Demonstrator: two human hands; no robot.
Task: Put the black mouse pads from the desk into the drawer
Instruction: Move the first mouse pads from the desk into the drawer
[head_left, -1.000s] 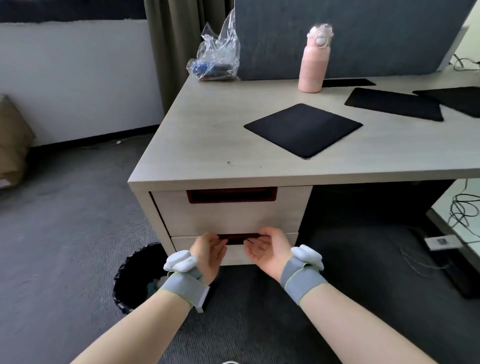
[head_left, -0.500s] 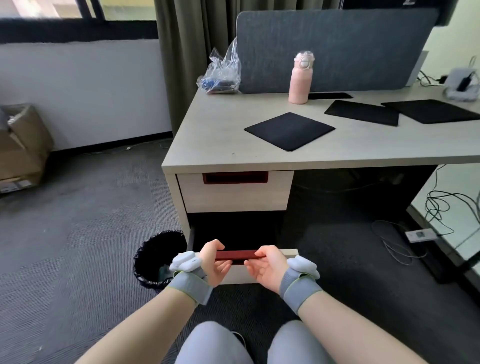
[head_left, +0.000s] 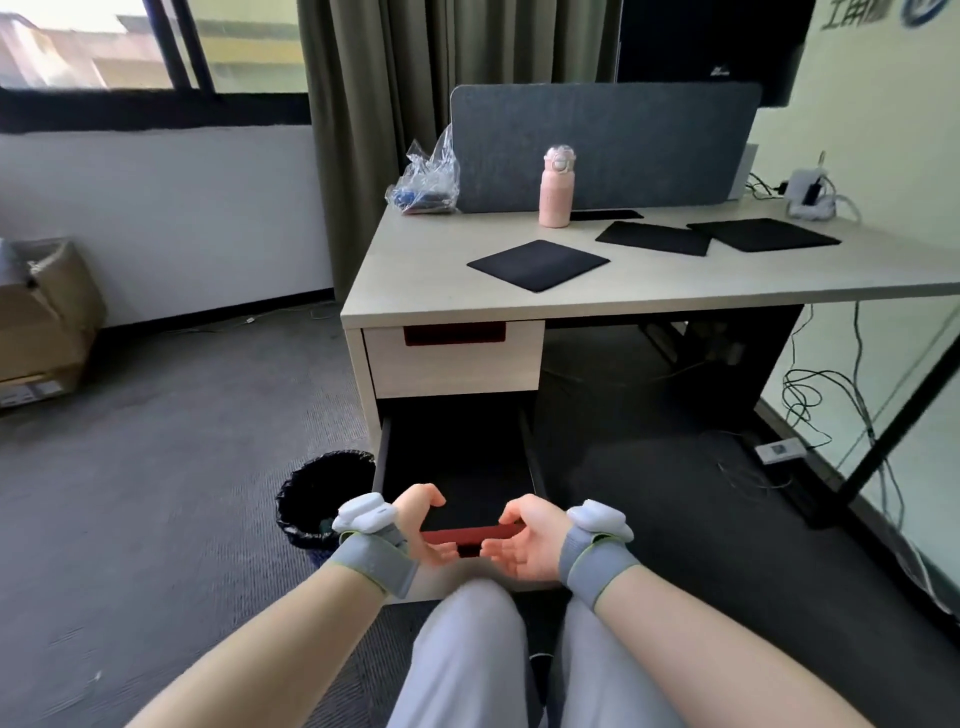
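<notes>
Three black mouse pads lie on the pale desk (head_left: 441, 291): one near the front (head_left: 537, 264), one in the middle (head_left: 653, 237) and one far right (head_left: 762, 234). Below the desk top the lower drawer (head_left: 457, 467) stands pulled far out, its dark inside showing nothing in it. My left hand (head_left: 421, 525) and my right hand (head_left: 524, 540) curl around the two ends of its red handle (head_left: 472, 534), just above my knees. The upper drawer (head_left: 457, 364) is closed.
A pink bottle (head_left: 555, 189) and a clear plastic bag (head_left: 423, 182) stand at the desk's back by a grey divider panel (head_left: 602, 145). A black waste bin (head_left: 322, 483) sits left of the drawer. Cardboard boxes (head_left: 41, 322) stand far left, cables (head_left: 821, 405) right.
Both hands have pulled the lower drawer from closed to far out towards me. My head has moved back and up, so the view shows more of the room and my knees.
</notes>
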